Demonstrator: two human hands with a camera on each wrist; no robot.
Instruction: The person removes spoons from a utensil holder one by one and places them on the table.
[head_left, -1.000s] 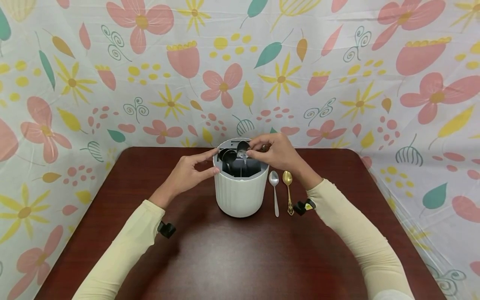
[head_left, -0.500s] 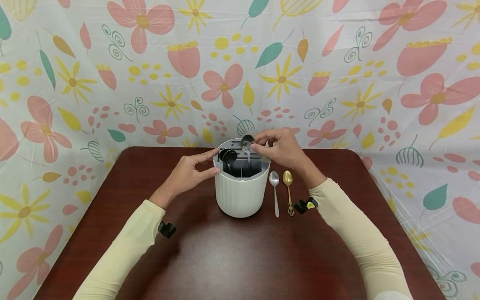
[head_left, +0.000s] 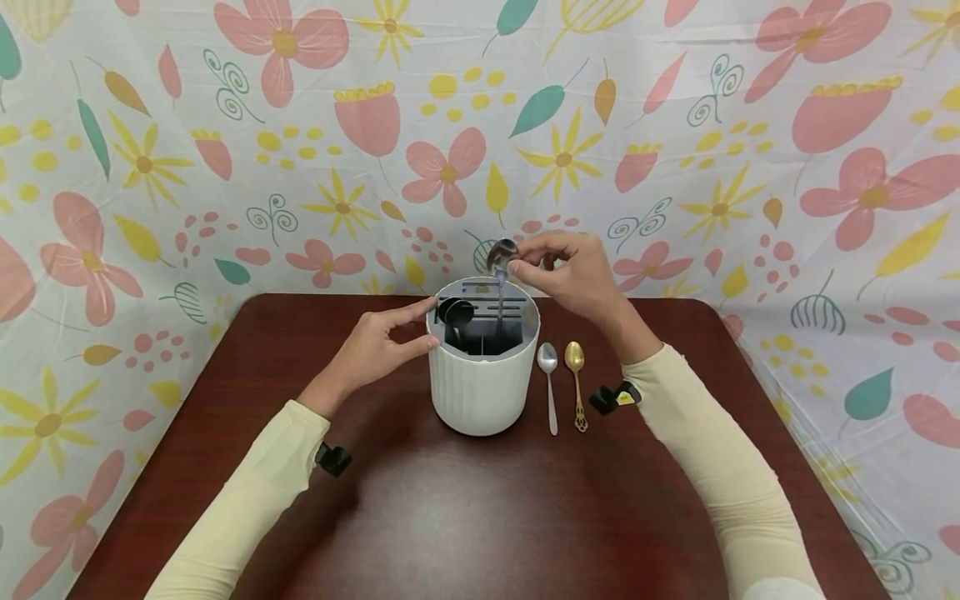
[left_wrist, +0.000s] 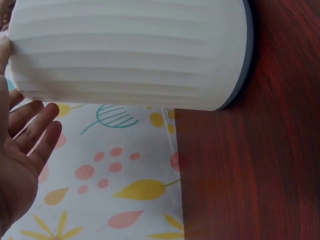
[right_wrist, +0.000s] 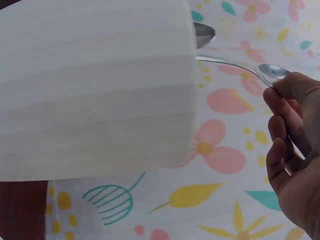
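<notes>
My right hand (head_left: 573, 271) pinches a silver spoon (head_left: 501, 254) by its bowl, above the white ribbed utensil holder (head_left: 480, 396). In the right wrist view, the handle of this spoon (right_wrist: 272, 72) slants down behind the holder's rim, its tip hidden. My left hand (head_left: 378, 346) rests thumb and forefinger against the left side of the holder's rim, the other fingers loosely extended in the left wrist view. Dark-looking spoons (head_left: 459, 313) stand bowl-up in the left part of the holder's grey divided insert.
Right of the holder, a silver spoon (head_left: 548, 358) and a gold spoon (head_left: 575, 357) with an ornate handle lie side by side on the dark wooden table (head_left: 465, 517). A flower-patterned cloth (head_left: 480, 125) hangs behind the table.
My right hand has risen and shifted slightly right, drawing the spoon up so more of its handle shows above the insert. The left hand and holder have stayed in place.
</notes>
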